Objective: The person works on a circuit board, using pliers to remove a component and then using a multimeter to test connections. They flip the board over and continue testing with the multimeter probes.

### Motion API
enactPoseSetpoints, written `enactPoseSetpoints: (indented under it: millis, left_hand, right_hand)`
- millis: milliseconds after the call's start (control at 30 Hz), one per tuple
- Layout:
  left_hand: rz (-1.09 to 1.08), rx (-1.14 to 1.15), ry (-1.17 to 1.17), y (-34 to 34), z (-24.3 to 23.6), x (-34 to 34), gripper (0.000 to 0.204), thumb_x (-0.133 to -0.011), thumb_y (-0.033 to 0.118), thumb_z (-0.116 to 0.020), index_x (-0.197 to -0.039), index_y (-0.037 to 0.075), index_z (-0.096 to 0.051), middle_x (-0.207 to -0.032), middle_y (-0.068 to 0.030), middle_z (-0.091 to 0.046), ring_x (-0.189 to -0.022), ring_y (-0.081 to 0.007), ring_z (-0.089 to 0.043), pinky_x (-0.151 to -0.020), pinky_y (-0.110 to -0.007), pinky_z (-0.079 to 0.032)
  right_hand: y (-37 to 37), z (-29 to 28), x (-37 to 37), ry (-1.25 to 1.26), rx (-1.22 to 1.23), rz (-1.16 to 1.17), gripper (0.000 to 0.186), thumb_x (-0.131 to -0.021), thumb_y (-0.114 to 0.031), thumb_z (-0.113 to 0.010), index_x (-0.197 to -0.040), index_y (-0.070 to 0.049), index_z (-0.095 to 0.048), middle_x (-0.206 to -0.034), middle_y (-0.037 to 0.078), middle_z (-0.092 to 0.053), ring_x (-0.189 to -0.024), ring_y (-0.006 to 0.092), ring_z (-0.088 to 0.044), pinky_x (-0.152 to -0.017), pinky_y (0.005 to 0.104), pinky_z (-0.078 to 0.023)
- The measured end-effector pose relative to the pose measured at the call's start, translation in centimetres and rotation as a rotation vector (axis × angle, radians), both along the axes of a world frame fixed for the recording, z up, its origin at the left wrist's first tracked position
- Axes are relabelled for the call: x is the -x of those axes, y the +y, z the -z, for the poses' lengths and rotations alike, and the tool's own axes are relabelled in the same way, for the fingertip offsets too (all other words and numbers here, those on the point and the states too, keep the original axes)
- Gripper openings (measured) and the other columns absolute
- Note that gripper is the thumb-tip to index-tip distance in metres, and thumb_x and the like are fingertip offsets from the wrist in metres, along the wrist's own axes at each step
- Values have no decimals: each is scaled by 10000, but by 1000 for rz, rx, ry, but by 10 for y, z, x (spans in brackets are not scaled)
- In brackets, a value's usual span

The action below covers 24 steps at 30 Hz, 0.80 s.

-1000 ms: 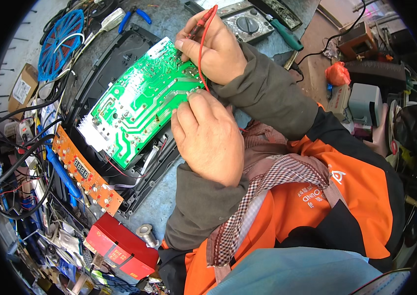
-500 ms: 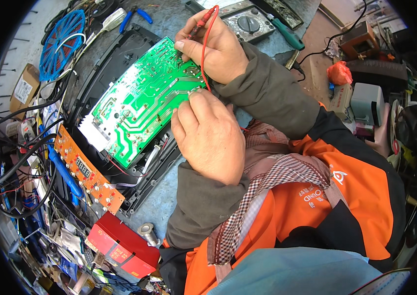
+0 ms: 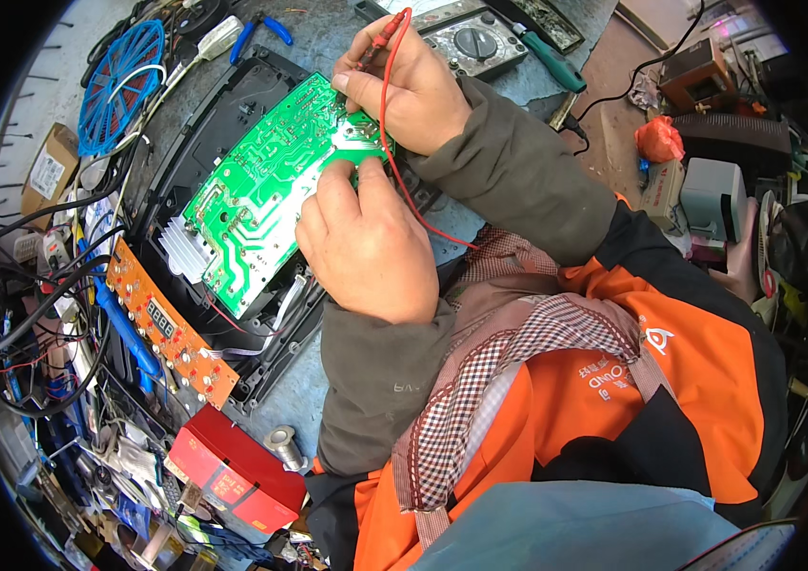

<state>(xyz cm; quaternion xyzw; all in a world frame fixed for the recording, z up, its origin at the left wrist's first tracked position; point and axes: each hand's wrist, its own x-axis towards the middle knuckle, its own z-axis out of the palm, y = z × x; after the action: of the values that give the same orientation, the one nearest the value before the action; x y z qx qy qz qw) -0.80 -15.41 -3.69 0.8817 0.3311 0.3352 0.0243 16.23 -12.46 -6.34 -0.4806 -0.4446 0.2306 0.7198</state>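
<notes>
A green circuit board (image 3: 275,176), its soldered side up, lies tilted over a black plastic housing (image 3: 209,119). In my right hand (image 3: 413,90) is a red test probe (image 3: 377,46), held between thumb and fingers at the board's far right corner; its tip is hard to make out. A red lead (image 3: 386,124) hangs from the probe and runs down past my left hand (image 3: 366,243). That hand is closed, fingertips bent down at the board's near right edge. Whatever its fingers hold is hidden beneath them. A finned metal heatsink (image 3: 185,249) shows at the board's left end.
An orange display board (image 3: 171,328) lies left of the housing, joined by wires. Near it are a red box (image 3: 237,466) and a solder spool (image 3: 285,445). A multimeter (image 3: 475,43) and green-handled screwdriver (image 3: 551,57) lie at the back. Cables and tools crowd the left.
My left hand has moved left along the board. The board's tilt has shifted, and the heatsink fins show more clearly. My right hand, still holding the probe, has moved slightly left.
</notes>
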Motion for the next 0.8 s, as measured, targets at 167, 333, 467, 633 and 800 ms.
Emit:
enactPoseSetpoints:
  millis: [167, 333, 467, 633, 800]
  left_hand:
    - [-48, -22, -7, 2, 3, -2, 274, -824, 21, -786, -1093, 72, -795, -1140, -98, -733, -963, -339, -681, -858, -478, -534]
    - [-27, -15, -17, 5, 6, -3, 253, -819, 7, -765, -1059, 82, -795, -1196, -91, -759, -963, -335, -687, -861, -481, -534]
    - [-11, 2, 12, 4, 6, -2, 211, -863, 45, -747, -1071, 72, -773, -1240, -93, -744, -1013, -325, -679, -889, -478, -516]
    - [4, 5, 10, 5, 8, -2, 192, -886, 68, -741, -1077, 64, -762, -1246, -95, -733, -1029, -318, -673, -899, -477, -506]
    - [0, 10, 18, 4, 7, -1, 178, -890, 68, -738, -1067, 63, -756, -1235, -97, -731, -1026, -318, -672, -896, -477, -506]
  right_hand:
    - [3, 1, 1, -9, 31, 15, 221, -1030, -34, -728, -1174, -18, -560, -949, 52, -693, -806, 131, -681, -724, 305, -574]
    - [5, 5, -3, 6, 59, 10, 220, -1034, -38, -724, -1182, -23, -561, -960, 50, -694, -806, 132, -686, -723, 301, -578]
    - [10, 11, -3, 54, 2, -19, 218, -1040, -41, -718, -1188, -27, -558, -973, 48, -691, -805, 127, -681, -718, 296, -575]
    - [8, 13, -7, 43, 7, -39, 220, -1046, -47, -721, -1190, -29, -555, -982, 48, -691, -803, 129, -681, -718, 292, -576]
    - [7, 11, -5, 50, 14, -45, 220, -1047, -49, -727, -1189, -31, -560, -983, 46, -691, -804, 131, -684, -719, 293, -579]
